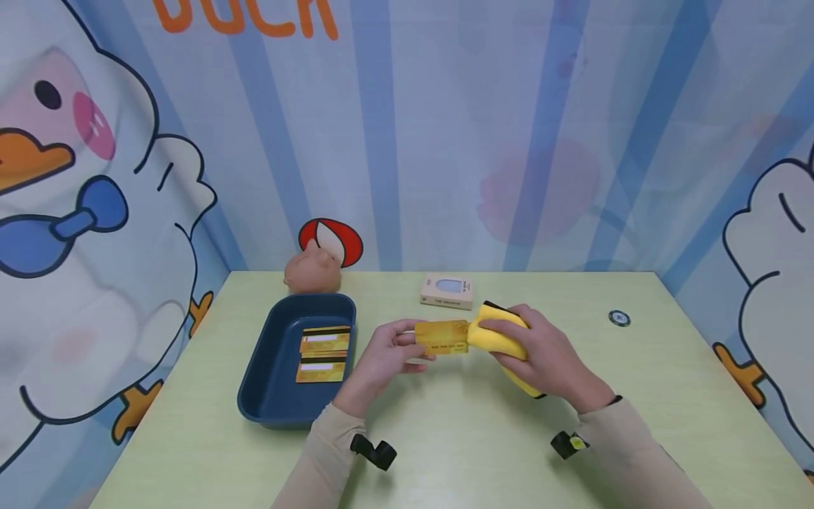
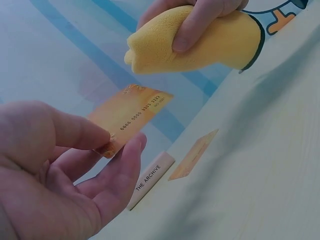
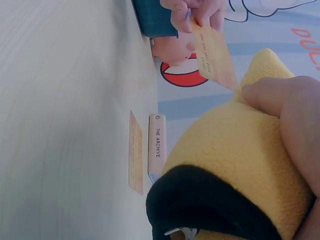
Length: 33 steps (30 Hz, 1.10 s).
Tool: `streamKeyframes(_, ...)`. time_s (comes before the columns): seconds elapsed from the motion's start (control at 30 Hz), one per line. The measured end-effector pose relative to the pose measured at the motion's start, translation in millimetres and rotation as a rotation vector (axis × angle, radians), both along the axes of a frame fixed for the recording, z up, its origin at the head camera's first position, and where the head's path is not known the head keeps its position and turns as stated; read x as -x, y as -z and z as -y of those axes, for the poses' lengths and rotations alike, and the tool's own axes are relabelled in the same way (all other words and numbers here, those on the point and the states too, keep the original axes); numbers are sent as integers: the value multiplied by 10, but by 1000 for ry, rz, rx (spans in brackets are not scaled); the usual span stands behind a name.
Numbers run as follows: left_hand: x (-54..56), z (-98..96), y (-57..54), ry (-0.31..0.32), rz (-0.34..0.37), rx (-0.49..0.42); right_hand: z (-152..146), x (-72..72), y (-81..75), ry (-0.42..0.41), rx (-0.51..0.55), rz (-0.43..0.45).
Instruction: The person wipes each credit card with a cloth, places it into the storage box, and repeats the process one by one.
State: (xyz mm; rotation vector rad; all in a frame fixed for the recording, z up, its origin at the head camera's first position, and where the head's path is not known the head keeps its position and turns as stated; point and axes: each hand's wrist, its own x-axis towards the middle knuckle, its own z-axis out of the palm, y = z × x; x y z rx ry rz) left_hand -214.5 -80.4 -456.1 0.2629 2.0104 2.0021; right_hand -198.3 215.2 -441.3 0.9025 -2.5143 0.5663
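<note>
My left hand [image 1: 384, 353] pinches a gold bank card [image 1: 441, 337] between thumb and fingers, above the table. Embossed digits on the card show in the left wrist view. Facing it, my right hand [image 1: 550, 353] grips a folded yellow cloth [image 2: 165, 47] with a black edge. The cloth's tip is right at the card's right end in the head view. Another gold card [image 3: 135, 152] lies on the table in front of the small box [image 3: 157, 142] marked "THE ARCHIVE". In the dark blue tray [image 1: 254, 396] lie two gold cards [image 1: 322, 369], striped sides up.
A pink pig figure [image 1: 313, 274] stands behind the tray at the table's back left. On the right lies a round dark chip [image 1: 620, 318]. A printed fabric backdrop [image 1: 432, 141] rises behind the table [image 1: 458, 452].
</note>
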Motion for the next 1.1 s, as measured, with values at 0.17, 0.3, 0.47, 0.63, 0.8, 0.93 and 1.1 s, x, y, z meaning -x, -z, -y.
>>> streamKeyframes(0.17,12,-7,17,-31,15,22,3,-2,-1,-5,4,-1)
streamKeyframes(0.3,15,-16,21,-62,26,22,1,-8,-13,-8,10,-5)
streamKeyframes(0.47,12,-27,20,-96,26,10,3,-24,-46,-14,20,-5)
streamKeyframes(0.63,1,-53,17,-106,8,8,12,-36,-58,-7,18,4)
streamKeyframes(0.8,-7,-66,4,-98,-10,9,13,-36,-44,-10,14,1)
streamKeyframes(0.93,-8,-68,12,-88,-21,11,8,-31,-35,-12,13,-2)
streamKeyframes(1.1,-12,-67,22,-83,-21,10,-2,-22,-19,-20,15,-9)
